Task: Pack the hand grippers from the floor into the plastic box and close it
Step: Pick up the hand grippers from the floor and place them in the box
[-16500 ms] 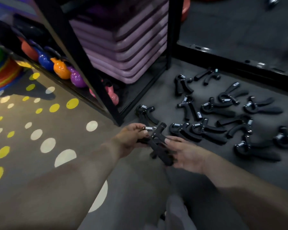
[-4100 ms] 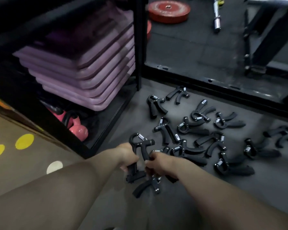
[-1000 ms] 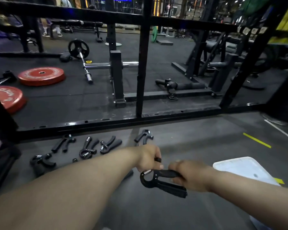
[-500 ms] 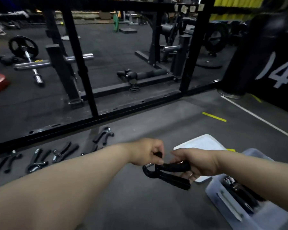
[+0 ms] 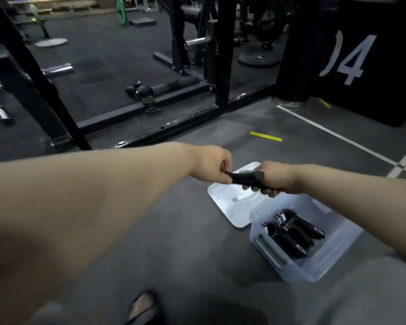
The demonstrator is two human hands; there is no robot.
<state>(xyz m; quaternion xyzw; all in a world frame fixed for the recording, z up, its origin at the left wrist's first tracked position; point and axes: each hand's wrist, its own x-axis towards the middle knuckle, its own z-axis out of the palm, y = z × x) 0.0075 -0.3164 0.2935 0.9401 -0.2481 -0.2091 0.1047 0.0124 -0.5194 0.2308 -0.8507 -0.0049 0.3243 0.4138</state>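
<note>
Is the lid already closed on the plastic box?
No, the lid lies flat on the floor beside the open plastic box, and hand grippers show inside it.

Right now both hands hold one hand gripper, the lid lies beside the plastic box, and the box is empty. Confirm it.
Not empty: the head view shows several packed hand grippers in the plastic box. Left hand and right hand do hold one hand gripper; the lid lies alongside.

My left hand (image 5: 211, 165) and right hand (image 5: 278, 178) curl over most of the hand gripper (image 5: 245, 178); only a dark handle shows between them. My right forearm hides the far corner of the plastic box (image 5: 319, 266). The packed grippers (image 5: 291, 233) blur together, so I cannot count them.
</note>
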